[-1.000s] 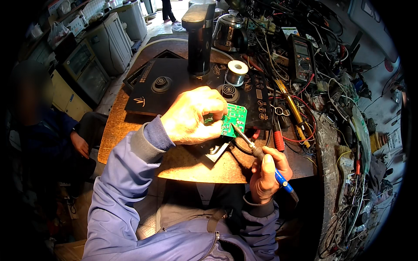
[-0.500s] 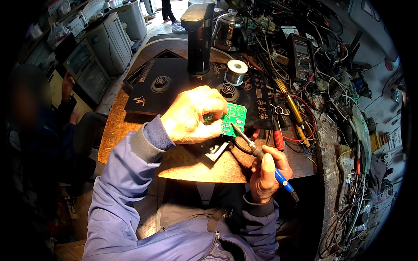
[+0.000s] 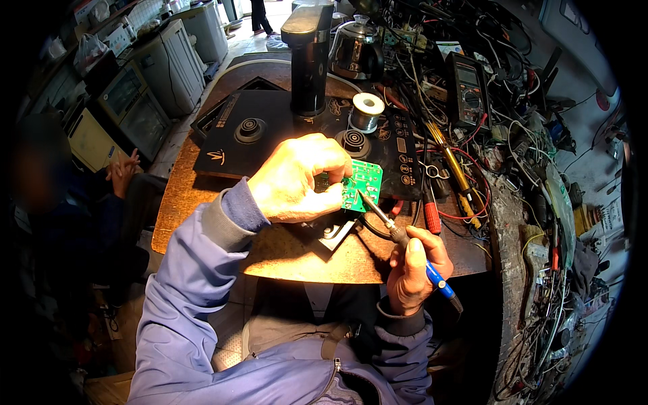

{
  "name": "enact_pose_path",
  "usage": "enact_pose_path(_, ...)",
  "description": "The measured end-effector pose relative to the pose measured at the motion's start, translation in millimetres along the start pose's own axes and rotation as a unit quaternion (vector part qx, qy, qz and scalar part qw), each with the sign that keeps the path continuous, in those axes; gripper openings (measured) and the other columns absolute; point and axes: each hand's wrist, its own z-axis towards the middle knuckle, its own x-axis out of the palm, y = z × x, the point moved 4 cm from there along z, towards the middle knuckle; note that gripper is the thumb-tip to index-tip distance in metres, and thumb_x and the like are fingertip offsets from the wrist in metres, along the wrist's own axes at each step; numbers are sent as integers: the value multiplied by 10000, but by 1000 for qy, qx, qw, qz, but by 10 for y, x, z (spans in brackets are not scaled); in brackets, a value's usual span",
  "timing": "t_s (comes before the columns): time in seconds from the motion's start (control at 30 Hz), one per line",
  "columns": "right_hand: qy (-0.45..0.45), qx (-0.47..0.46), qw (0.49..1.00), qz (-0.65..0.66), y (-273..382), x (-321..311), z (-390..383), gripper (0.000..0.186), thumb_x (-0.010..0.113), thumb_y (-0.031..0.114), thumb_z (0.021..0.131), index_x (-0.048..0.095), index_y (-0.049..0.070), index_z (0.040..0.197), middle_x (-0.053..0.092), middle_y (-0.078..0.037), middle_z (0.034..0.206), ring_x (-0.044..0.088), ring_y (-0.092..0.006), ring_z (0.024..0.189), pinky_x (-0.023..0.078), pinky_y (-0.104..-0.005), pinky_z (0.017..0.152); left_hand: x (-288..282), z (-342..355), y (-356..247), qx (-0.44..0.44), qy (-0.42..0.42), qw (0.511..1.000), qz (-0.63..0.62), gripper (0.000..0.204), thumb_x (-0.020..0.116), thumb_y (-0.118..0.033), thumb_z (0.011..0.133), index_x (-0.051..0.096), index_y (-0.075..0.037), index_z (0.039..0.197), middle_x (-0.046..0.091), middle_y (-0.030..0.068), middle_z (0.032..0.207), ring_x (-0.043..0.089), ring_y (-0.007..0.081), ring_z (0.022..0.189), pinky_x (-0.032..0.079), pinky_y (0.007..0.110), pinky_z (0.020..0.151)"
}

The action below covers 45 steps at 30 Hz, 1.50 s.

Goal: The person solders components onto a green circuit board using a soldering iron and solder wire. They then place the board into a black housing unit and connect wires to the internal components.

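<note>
My left hand is closed on a green circuit board, pinching its left side between thumb and fingers above the wooden table. Part of the board is hidden behind those fingers. In my right hand is a soldering iron with a blue handle, gripped much like a pen. Its tip rests at or just over the board's lower middle; actual contact cannot be made out. A pale, partly covered piece lies on the table below the board.
Beyond my hands lies a black appliance panel bearing a solder spool and a tall black column. A glass kettle stands behind. To the right are a multimeter, a red-handled probe and tangled cables. Someone sits at left.
The seated person's raised hand has come down to meet the other. My left fingers have shifted slightly on the board; the soldering iron stays nearly still.
</note>
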Motion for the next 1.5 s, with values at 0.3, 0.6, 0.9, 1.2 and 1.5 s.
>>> enact_pose_path(0.3,8,-5,1000,-4,19,10,7,224,697,94,963,712,-76,1108,703,-141,887,607,-124,631,489,-239,551,1,0,0,0,3,1000,6,207,791,-81,746,590,-37,753,747,119,924,703,289,856,563,384,778)
enact_pose_path(0.6,4,-5,1000,-7,7,14,5,227,694,96,962,712,-80,1105,685,-124,867,596,-119,625,484,-236,548,5,2,-13,4,0,1000,7,202,784,-85,741,589,-32,755,743,124,924,700,300,860,561,394,792)
enact_pose_path(0.9,0,-6,1000,20,-20,-28,0,276,706,128,975,694,-88,1146,705,-165,938,619,-145,644,519,-259,579,-7,-6,-24,5,-4,1000,-5,171,766,-73,741,600,-36,760,744,124,933,705,299,870,564,390,800)
enact_pose_path(1.2,-65,-24,994,80,-95,-42,18,428,721,203,1014,601,-77,1316,706,-176,1028,670,-184,736,577,-300,651,-5,-1,-28,4,0,1000,10,182,764,-81,741,587,-43,751,750,120,950,704,300,878,568,391,805)
enact_pose_path(1.5,-53,-9,995,84,-88,-40,6,400,721,166,991,619,-81,1289,717,-196,1063,661,-177,736,566,-285,648,-8,2,-40,-5,7,1000,11,156,765,-69,741,616,-40,776,748,116,949,698,293,894,568,392,809)
